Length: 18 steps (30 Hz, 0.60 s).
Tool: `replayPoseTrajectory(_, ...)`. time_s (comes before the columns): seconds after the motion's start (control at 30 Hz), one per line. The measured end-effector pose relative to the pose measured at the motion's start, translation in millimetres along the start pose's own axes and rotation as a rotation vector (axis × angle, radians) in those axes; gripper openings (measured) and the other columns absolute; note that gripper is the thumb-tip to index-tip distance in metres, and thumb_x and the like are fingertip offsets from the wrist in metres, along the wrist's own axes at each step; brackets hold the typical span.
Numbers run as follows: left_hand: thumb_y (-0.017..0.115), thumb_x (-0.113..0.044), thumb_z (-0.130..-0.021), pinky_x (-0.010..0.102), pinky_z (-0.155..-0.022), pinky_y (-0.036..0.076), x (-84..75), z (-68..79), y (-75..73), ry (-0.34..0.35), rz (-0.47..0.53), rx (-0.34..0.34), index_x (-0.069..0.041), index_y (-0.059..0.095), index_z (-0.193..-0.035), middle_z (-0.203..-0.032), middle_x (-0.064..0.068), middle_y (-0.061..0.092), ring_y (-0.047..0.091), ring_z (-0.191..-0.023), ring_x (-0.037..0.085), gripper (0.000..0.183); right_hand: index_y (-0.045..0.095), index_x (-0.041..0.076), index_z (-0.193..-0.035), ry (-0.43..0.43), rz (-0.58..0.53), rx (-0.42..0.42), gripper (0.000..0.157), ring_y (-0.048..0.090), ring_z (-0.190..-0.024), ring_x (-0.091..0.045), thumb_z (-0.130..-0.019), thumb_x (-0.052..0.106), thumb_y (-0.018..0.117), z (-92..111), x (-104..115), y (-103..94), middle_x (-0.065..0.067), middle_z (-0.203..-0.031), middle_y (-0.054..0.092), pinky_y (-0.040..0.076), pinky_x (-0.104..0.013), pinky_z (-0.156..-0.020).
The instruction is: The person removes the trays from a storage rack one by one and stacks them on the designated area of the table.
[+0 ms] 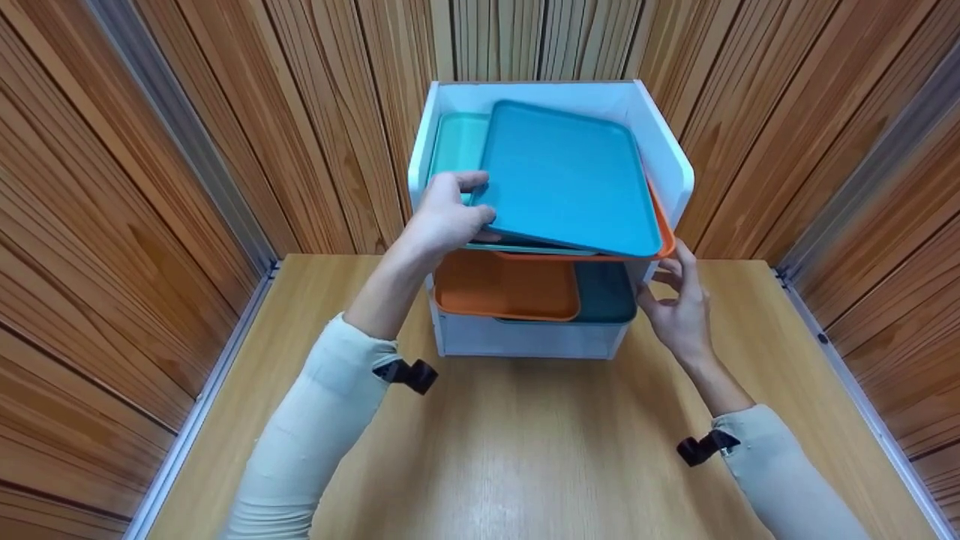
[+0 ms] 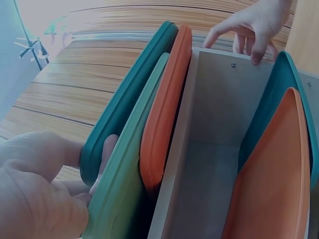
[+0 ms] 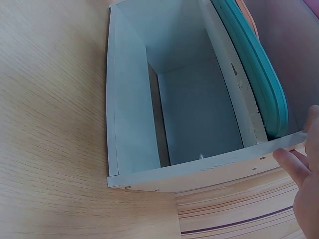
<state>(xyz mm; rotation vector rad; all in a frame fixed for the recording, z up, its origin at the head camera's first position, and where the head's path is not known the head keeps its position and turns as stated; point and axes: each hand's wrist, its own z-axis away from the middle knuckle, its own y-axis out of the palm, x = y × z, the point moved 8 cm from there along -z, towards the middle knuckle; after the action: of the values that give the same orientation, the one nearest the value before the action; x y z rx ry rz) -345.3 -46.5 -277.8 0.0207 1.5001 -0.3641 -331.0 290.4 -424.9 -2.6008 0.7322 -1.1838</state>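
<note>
A white shelf unit (image 1: 536, 94) holds several shallow rectangular trays. My left hand (image 1: 448, 214) pinches the left front corner of a blue tray (image 1: 562, 180), which lies askew on top of the others. In the left wrist view, fingers go between the blue tray and the light green tray (image 2: 127, 149) beside it. An orange tray (image 1: 664, 225) shows under the blue one at the right front. At the unit's right side, my right hand (image 1: 681, 307) grips the front edge of the side panel (image 3: 219, 162) with bent fingers, close to the orange tray's corner.
On the middle level, another orange tray (image 1: 510, 285) overlaps a dark teal tray (image 1: 606, 292), both jutting forward. The unit stands on a wooden table (image 1: 502, 450) against slatted wooden walls (image 1: 315, 112). Metal rails (image 1: 206, 397) border the table.
</note>
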Motion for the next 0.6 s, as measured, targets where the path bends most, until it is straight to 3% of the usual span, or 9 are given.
replayPoseTrajectory(0.4, 0.040, 0.002, -0.115, 0.041, -0.106, 0.068, -2.0, 2.1, -7.8, -0.015, 0.001, -0.019, -0.001, 0.048, -0.169, -0.179, 0.018, 0.036, 0.059, -0.150, 0.034, 0.054, 0.036, 0.009, -0.168, 0.028, 0.000, 0.007, 0.081, 0.061, -0.118, 0.021, -0.099, -0.011, 0.072, 2, -2, 1.4, -0.031, -0.145, 0.070, 0.057, -0.004, -0.081)
replayPoseTrajectory(0.6, 0.037, 0.002, -0.115, 0.043, -0.108, 0.068, -4.1, 5.0, -10.9, 0.011, 0.046, -0.020, -0.002, 0.045, -0.171, -0.180, 0.018, 0.034, 0.057, -0.152, 0.034, 0.056, 0.035, 0.009, -0.169, 0.020, -0.004, 0.010, 0.080, 0.062, -0.117, 0.020, -0.100, -0.011, 0.073, 2, 0, 1.0, -0.031, -0.144, 0.070, 0.058, -0.005, -0.080)
